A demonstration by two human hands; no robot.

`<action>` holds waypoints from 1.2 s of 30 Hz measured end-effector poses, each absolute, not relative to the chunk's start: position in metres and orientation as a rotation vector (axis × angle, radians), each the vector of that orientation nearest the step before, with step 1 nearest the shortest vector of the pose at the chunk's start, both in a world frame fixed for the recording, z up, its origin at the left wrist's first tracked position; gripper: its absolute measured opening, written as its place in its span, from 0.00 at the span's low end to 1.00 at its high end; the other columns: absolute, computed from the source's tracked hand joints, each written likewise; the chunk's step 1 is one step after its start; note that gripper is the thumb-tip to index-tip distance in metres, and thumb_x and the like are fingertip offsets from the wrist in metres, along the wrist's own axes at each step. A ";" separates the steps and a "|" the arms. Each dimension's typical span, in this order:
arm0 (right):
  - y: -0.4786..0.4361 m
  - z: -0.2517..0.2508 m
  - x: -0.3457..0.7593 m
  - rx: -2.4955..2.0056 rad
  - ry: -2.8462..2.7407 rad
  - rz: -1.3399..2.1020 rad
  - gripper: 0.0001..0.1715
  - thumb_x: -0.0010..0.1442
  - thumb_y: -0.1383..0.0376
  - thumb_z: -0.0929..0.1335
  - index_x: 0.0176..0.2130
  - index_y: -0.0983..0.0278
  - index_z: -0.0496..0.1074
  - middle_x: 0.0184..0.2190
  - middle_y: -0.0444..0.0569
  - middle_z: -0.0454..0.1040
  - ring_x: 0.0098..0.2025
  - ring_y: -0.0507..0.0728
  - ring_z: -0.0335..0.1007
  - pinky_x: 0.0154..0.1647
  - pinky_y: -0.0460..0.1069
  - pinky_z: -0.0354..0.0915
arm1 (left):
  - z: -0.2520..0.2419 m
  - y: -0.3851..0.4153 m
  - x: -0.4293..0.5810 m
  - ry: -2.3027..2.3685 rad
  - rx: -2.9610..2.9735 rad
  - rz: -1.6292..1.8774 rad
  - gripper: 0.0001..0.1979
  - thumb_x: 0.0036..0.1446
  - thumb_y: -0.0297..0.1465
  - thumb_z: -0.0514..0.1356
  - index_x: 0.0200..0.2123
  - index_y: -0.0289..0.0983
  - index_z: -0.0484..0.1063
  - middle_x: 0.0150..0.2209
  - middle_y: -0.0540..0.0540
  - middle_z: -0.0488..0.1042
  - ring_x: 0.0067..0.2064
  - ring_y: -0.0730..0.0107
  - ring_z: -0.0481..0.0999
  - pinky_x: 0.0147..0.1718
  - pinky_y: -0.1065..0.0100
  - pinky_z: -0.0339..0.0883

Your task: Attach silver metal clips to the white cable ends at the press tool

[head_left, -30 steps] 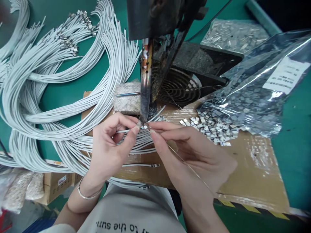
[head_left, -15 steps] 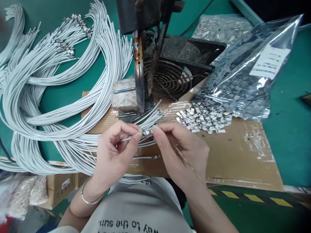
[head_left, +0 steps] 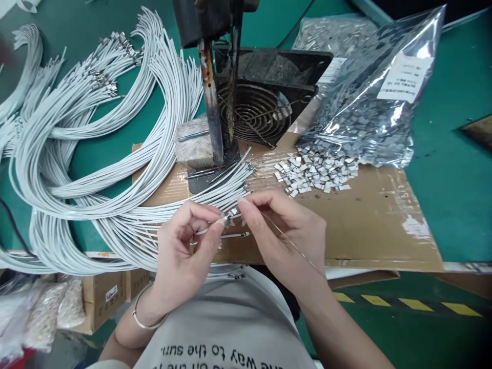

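My left hand (head_left: 192,241) pinches a white cable (head_left: 202,231) near its end, between thumb and forefinger. At that end is a small silvery metal connector (head_left: 233,211), in the gap between my two hands. My right hand (head_left: 288,230) is closed, its thumb and forefinger tips right beside the connector; whether they touch it I cannot tell. A thin solder wire (head_left: 290,243) runs through my right hand and back along the wrist. Behind the hands, more white cables (head_left: 226,189) lie with their ends under the upright soldering iron (head_left: 212,102).
Loose metal connectors (head_left: 317,171) are heaped on the cardboard (head_left: 369,220), beside a clear bag (head_left: 369,102) of more. A black fan (head_left: 257,110) stands behind the iron, a whitish block (head_left: 194,141) at its left. Large cable bundles (head_left: 96,179) cover the left side.
The view has shifted a little, so the bench looks displaced. My right fingertips have risen slightly against the connector, which now tilts upward. Both hands stay close together.
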State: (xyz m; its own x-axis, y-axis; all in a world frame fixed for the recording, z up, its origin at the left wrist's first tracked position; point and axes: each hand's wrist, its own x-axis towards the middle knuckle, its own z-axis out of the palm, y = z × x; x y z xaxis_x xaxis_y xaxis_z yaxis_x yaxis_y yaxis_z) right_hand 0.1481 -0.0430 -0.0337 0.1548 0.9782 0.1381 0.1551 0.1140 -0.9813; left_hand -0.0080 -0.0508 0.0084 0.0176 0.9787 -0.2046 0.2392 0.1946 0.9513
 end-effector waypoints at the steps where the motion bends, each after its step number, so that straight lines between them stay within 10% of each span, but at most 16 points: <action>1: -0.044 -0.034 0.148 -1.292 -1.244 0.926 0.11 0.69 0.69 0.71 0.32 0.59 0.74 0.28 0.39 0.76 0.30 0.50 0.72 0.33 0.45 0.67 | 0.009 -0.051 -0.008 1.430 1.248 0.909 0.04 0.67 0.28 0.66 0.37 0.39 0.77 0.38 0.46 0.82 0.30 0.73 0.75 0.28 0.71 0.70; 23: -0.044 -0.035 0.146 -1.294 -1.159 1.017 0.12 0.69 0.66 0.72 0.31 0.60 0.75 0.26 0.40 0.76 0.29 0.50 0.72 0.30 0.46 0.68 | 0.008 -0.049 -0.008 1.487 1.204 0.896 0.06 0.66 0.28 0.67 0.33 0.39 0.78 0.34 0.50 0.82 0.28 0.78 0.71 0.22 0.75 0.59; 31: -0.054 -0.041 0.159 -1.259 -1.080 1.086 0.14 0.76 0.63 0.64 0.52 0.55 0.78 0.40 0.44 0.83 0.38 0.53 0.78 0.41 0.48 0.73 | 0.003 -0.035 -0.009 1.459 1.151 0.941 0.07 0.64 0.26 0.68 0.32 0.37 0.77 0.38 0.49 0.85 0.33 0.80 0.76 0.31 0.80 0.67; 36: -0.050 -0.036 0.164 -1.280 -1.167 0.982 0.13 0.73 0.67 0.67 0.33 0.60 0.70 0.31 0.42 0.73 0.35 0.52 0.71 0.36 0.48 0.67 | 0.001 -0.026 -0.008 1.501 1.145 0.943 0.07 0.64 0.26 0.69 0.31 0.37 0.78 0.38 0.49 0.85 0.37 0.78 0.78 0.34 0.80 0.69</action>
